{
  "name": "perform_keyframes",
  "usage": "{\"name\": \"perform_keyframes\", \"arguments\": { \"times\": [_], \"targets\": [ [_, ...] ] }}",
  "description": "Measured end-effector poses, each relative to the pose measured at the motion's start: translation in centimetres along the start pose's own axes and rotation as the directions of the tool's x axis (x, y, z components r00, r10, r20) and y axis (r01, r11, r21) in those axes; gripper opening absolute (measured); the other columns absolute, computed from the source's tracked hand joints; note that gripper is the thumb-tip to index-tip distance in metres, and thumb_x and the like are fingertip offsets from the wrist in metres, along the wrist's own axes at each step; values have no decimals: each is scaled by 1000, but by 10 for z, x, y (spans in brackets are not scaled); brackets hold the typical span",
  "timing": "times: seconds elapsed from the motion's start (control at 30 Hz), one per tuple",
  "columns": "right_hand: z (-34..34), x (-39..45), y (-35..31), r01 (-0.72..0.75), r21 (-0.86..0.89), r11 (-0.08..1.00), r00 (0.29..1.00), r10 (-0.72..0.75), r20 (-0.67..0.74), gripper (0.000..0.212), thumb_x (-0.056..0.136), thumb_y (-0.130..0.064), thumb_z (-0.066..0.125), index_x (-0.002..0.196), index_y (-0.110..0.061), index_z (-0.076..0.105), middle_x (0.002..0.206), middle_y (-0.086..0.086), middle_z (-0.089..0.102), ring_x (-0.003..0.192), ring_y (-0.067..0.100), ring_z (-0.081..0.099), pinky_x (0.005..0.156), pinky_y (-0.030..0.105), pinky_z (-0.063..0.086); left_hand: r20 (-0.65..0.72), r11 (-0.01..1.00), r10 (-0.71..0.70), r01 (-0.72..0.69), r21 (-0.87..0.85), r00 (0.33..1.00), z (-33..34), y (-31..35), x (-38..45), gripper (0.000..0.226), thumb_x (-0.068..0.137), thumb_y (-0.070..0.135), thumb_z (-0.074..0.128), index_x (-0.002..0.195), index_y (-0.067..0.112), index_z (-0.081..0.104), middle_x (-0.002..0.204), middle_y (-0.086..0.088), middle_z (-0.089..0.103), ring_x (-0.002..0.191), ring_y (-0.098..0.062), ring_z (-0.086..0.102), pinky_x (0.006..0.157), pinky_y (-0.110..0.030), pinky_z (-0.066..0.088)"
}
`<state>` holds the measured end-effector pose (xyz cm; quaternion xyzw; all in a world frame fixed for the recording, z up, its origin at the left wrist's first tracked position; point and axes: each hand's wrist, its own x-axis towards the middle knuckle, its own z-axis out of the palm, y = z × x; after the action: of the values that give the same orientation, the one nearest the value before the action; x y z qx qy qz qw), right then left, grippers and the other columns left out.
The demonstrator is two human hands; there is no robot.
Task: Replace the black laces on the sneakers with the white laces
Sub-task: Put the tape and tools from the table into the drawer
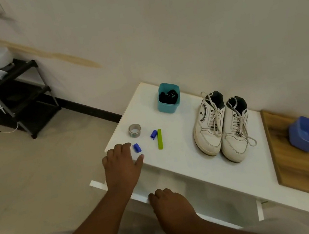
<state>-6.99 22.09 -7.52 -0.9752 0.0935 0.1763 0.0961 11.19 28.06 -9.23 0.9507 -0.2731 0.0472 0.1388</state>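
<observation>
Two white sneakers of smooth, leather-like material stand side by side near the table's back edge, toes toward the front edge, long axes running front to back. Both carry white laces. One square teal cup at the back edge holds coiled black laces. Two blue cylindrical caps and one green bar lie near the left edge. Left hand rests open at the front-left corner; right hand, fingers curled, holds the front edge.

Bare forearms, no sleeves, no rings/watch visible.
</observation>
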Motion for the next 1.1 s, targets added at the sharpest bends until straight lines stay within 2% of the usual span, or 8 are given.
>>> {"name": "perform_keyframes", "arguments": {
  "times": [0.13, 0.23, 0.3, 0.5, 0.7, 0.9, 1.03, 1.1],
  "targets": [
    [-23, 11, 13, -127, 254, 959, 987, 147, -63, 35, 101, -52, 46, 119, -27, 62, 112, -4, 65, 101, 18, 62, 84, 36, 52, 33, 998, 43, -44, 33, 999, 7, 13, 20, 57, 89, 68, 52, 125, 24, 58, 111, 0, 62, 99, -19, 57, 85, -36, 46],
    [-53, 45, 39, -196, 397, 897, 894, 329, -303, 43, 102, -52, 46, 139, -30, 52, 129, -8, 60, 111, 12, 60, 96, 30, 51, 50, 999, 41, -40, -27, 998, 12, 17, 33, 49, 92, 62, 54, 126, 27, 60, 110, 1, 61, 98, -17, 56, 84, -34, 47],
    [-67, 76, 61, -252, 420, 872, 830, 418, -370, 47, 101, -49, 50, 141, -24, 46, 125, -1, 58, 108, 20, 62, 88, 32, 52, 54, 996, 24, -19, -91, 998, 12, 17, 36, 44, 92, 58, 58, 122, 27, 63, 108, 1, 61, 94, -16, 57, 82, -33, 48],
    [-72, 133, 89, -431, 497, 753, 753, 604, -262, 31, 98, -33, 60, 122, -16, 49, 105, 5, 65, 90, 21, 63, 68, 28, 43, 264, 966, -13, 81, -246, 964, -10, 20, 16, 45, 81, 71, 64, 96, 29, 59, 88, 10, 60, 75, -9, 58, 71, -27, 53],
    [-61, 67, 87, -356, 589, 725, 816, 548, -181, 26, 87, -34, 61, 109, -21, 57, 89, -3, 63, 80, 16, 61, 65, 31, 48, 780, 985, 72, 81, -155, 622, -8, 28, -7, 57, 72, 72, 71, 85, 17, 64, 77, 1, 65, 76, -13, 63, 73, -30, 52],
    [-5, -17, 90, -328, 451, 830, 936, 349, 40, 11, 89, -38, 61, 94, -29, 64, 88, -8, 63, 78, 9, 59, 72, 30, 54, 755, 993, 97, -115, -29, 648, 36, 56, -13, 51, 74, 68, 71, 84, 21, 53, 79, 2, 57, 81, -17, 62, 83, -35, 56],
    [34, 3, 112, -477, 370, 798, 879, 421, 225, 19, 90, -33, 65, 95, -16, 67, 89, -1, 63, 82, 15, 61, 71, 27, 50, 876, 992, 6, -111, 55, 482, 64, 69, -8, 54, 77, 63, 73, 97, 17, 52, 80, 1, 53, 86, -19, 58, 83, -33, 52],
    [51, 19, 120, -488, 345, 802, 871, 420, 254, 25, 93, -35, 64, 94, -10, 64, 89, 3, 60, 85, 19, 61, 71, 25, 42, 878, 992, 1, -109, 59, 478, 72, 69, -5, 56, 76, 63, 73, 102, 17, 55, 88, 0, 57, 91, -20, 60, 88, -36, 54]
  ]
}}
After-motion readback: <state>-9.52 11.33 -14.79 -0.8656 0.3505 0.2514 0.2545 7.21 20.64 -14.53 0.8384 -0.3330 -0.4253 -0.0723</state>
